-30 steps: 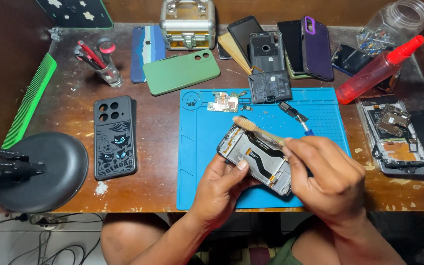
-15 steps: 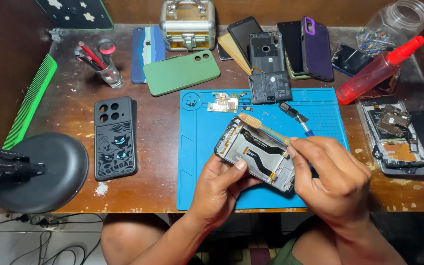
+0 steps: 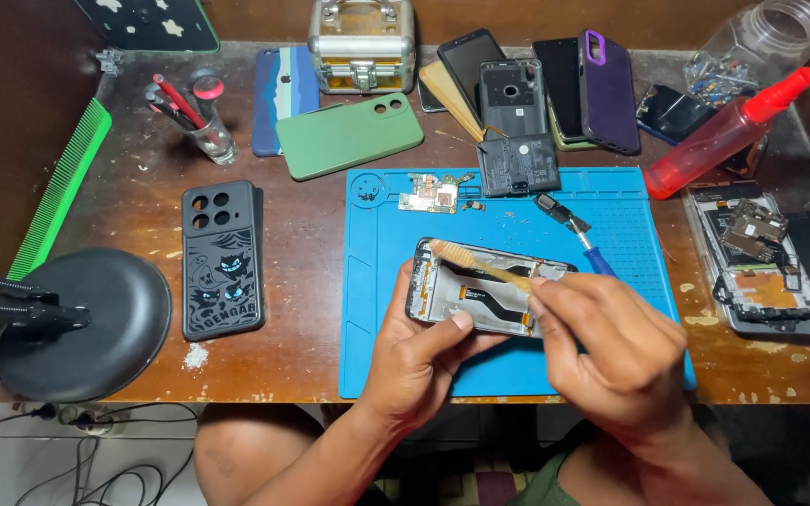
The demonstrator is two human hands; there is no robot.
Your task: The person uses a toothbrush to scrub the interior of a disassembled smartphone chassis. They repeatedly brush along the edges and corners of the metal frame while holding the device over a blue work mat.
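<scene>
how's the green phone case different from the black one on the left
The green phone case is plain, while the black phone case carries a cartoon cat print. The green phone case lies slanted, almost crosswise, above the blue mat; the black phone case lies lengthwise, left of the mat. Both lie flat on the wooden table, untouched by either hand.

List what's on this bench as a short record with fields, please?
Left hand: holds opened phone frame over blue mat
Right hand: fingers pinch a pale brush, bristles on the frame's upper left
On mat: small circuit board, blue-handled tool
Left of mat: black cat-print case, green case
Far right: red squeeze bottle
</scene>
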